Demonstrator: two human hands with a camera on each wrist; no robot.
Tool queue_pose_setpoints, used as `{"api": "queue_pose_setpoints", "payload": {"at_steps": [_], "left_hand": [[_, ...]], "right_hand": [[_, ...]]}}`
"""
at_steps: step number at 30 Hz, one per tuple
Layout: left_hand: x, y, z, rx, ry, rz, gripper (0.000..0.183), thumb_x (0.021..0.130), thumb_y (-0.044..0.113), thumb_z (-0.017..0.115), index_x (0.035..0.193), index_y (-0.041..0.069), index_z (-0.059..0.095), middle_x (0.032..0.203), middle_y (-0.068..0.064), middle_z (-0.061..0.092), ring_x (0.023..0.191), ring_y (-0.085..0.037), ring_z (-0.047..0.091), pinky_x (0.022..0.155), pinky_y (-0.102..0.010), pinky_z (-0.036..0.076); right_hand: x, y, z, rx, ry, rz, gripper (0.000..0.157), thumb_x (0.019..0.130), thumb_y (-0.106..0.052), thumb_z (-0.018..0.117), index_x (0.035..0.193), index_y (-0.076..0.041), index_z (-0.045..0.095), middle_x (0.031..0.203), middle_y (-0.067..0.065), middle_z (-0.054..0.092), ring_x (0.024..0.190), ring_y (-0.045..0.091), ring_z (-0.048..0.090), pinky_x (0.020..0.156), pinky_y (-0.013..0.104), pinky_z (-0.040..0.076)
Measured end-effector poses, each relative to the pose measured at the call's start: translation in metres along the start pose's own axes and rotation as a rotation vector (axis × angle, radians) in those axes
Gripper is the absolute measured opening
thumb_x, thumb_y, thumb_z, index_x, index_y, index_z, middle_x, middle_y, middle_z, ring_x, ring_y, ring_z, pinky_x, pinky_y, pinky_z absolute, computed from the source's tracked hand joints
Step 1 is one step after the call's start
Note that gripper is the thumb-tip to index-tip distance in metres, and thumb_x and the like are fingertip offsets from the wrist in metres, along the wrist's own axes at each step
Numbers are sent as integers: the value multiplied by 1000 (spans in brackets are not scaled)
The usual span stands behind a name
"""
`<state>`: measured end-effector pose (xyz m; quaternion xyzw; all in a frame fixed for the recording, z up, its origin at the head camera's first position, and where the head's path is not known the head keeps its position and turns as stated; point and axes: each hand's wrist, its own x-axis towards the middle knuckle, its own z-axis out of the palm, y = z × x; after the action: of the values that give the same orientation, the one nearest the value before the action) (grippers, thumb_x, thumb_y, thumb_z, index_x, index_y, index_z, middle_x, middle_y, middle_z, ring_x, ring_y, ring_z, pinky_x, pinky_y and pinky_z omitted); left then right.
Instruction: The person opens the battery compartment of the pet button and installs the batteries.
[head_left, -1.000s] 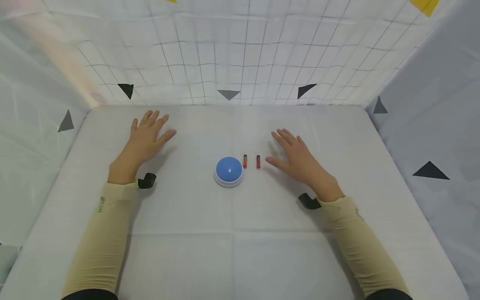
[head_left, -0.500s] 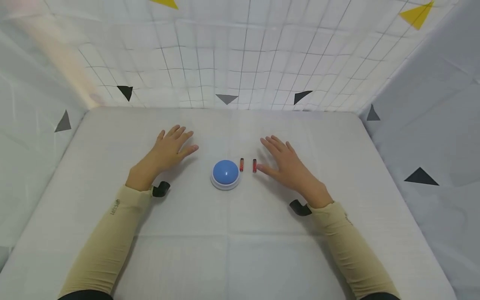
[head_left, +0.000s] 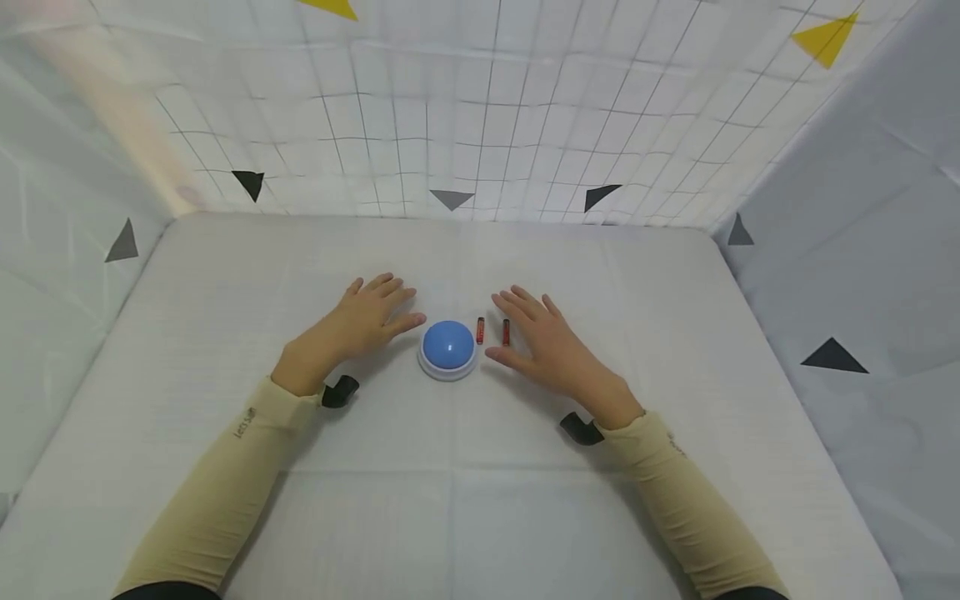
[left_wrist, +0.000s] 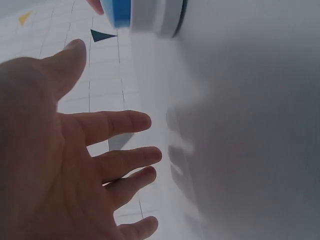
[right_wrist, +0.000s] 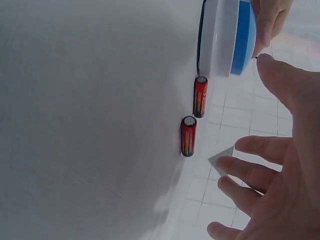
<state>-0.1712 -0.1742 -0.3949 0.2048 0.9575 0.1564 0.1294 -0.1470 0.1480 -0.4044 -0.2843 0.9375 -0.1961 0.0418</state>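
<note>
A blue dome push button [head_left: 448, 345] on a round white base sits mid-table. Two small red batteries lie to its right, one battery [head_left: 480, 331] close beside the base and the other battery [head_left: 506, 332] a little farther right. My left hand [head_left: 365, 320] is left of the button, fingers spread, thumb tip near the dome's upper left. My right hand [head_left: 547, 347] hovers right of the batteries, its thumb and fingers on either side of the farther one in the head view. Neither hand holds anything. In the right wrist view both batteries [right_wrist: 188, 136] show below the button [right_wrist: 243, 37].
A white cloth covers the table [head_left: 360, 525]. Behind it rises a white grid-lined sheet [head_left: 420, 108], with plain side sheets [head_left: 862, 250] bearing dark triangles. A black wrist camera [head_left: 341, 392] sits at the left cuff, another black camera [head_left: 581, 429] at the right.
Both hands have moved inward toward the button and batteries, the left going right and nearer, the right going left. The view has shifted slightly. Button and batteries stay in place on the table.
</note>
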Motion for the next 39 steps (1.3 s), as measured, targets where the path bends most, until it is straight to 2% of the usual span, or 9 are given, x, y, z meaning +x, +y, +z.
{"api": "queue_pose_setpoints", "payload": {"at_steps": [10, 19, 21, 24, 28, 33, 39], "left_hand": [[-6, 17, 2, -10, -22, 62, 71, 107, 59, 49, 156, 8, 49, 167, -21, 38, 161, -39, 23, 128, -68, 11], [-11, 28, 5, -46, -24, 129, 72, 107, 59, 50, 155, 5, 49, 164, -21, 43, 159, -40, 28, 127, -68, 19], [-10, 30, 6, -58, -1, 160, 72, 106, 58, 52, 154, 4, 50, 160, -19, 48, 156, -40, 33, 127, -65, 23], [-7, 32, 8, -73, 30, 204, 71, 105, 58, 56, 151, 3, 54, 150, -17, 59, 147, -38, 47, 123, -59, 36], [-5, 34, 11, -83, 16, 214, 72, 102, 62, 60, 143, 3, 61, 137, -13, 67, 131, -31, 59, 113, -50, 49], [-7, 36, 11, -60, 19, 224, 72, 95, 65, 68, 134, 5, 66, 127, -9, 70, 122, -26, 60, 105, -46, 53], [-9, 40, 10, -26, 54, 278, 81, 81, 58, 87, 135, 3, 64, 128, -11, 69, 122, -28, 60, 103, -45, 55]], "right_hand": [[3, -18, 9, 19, -8, -80, 82, 98, -53, 72, 161, -10, 41, 166, 8, 43, 162, 29, 24, 130, 63, 13], [8, -25, 18, -26, -4, -144, 80, 97, -52, 73, 158, -7, 45, 161, 12, 50, 159, 32, 32, 127, 67, 19], [7, -26, 20, -24, 0, -147, 80, 97, -51, 73, 158, -6, 46, 160, 12, 50, 158, 32, 34, 127, 67, 19], [6, -27, 23, -15, 16, -152, 81, 97, -50, 74, 158, -6, 46, 160, 12, 50, 157, 32, 36, 127, 67, 19], [5, -29, 26, 8, 22, -152, 80, 96, -47, 76, 157, -4, 46, 160, 13, 50, 156, 32, 38, 128, 66, 19], [8, -34, 27, -5, 22, -163, 76, 97, -45, 75, 155, -3, 48, 158, 15, 53, 154, 32, 40, 128, 64, 20], [13, -36, 28, -8, 30, -169, 72, 97, -43, 77, 151, -2, 52, 153, 16, 57, 151, 33, 45, 127, 63, 24]]}}
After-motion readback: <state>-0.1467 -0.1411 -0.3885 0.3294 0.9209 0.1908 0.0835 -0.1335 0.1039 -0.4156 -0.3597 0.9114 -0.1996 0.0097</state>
